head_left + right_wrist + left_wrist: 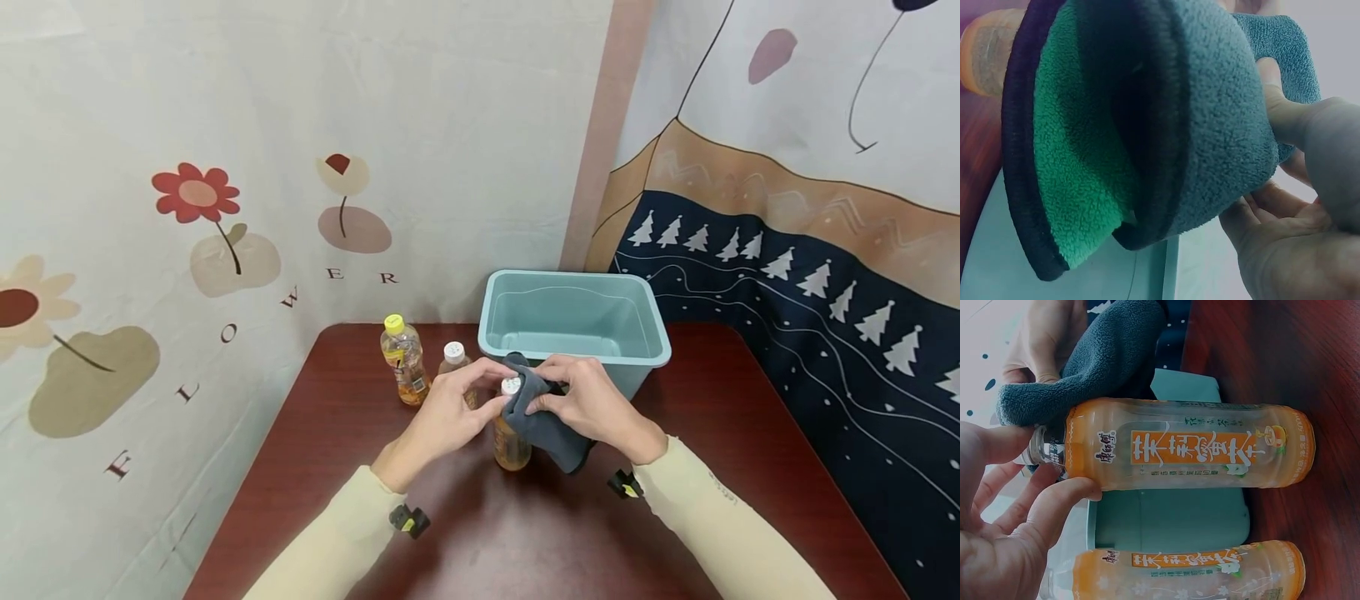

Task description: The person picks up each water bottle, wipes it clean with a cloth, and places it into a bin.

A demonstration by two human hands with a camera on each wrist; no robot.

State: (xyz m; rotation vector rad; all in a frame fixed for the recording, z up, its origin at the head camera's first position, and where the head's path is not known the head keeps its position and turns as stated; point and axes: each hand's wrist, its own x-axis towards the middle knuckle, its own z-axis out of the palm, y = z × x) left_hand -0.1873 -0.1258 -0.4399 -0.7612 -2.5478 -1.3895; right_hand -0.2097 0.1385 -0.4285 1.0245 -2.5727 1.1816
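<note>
My left hand (pixel 452 407) grips an orange-labelled tea bottle (pixel 1197 450) at its neck, thumb and fingers around it just under the white cap (pixel 511 386). The bottle stands upright in the head view. In my right hand (pixel 592 402) is a folded grey-blue cloth (pixel 551 429), pinched between thumb and fingers against the bottle's upper side by the cap. The cloth's loose end hangs down, and the right wrist view shows its dark edging and a green inner face (pixel 1079 162). The cloth covers part of the bottle's neck.
A second white-capped bottle (pixel 453 353) with the same label stands behind my left hand. Left of it is a yellow-capped bottle (pixel 405 362). A light blue plastic bin (pixel 651 360) sits at the back of the dark red table (pixel 315 475), close behind my right hand.
</note>
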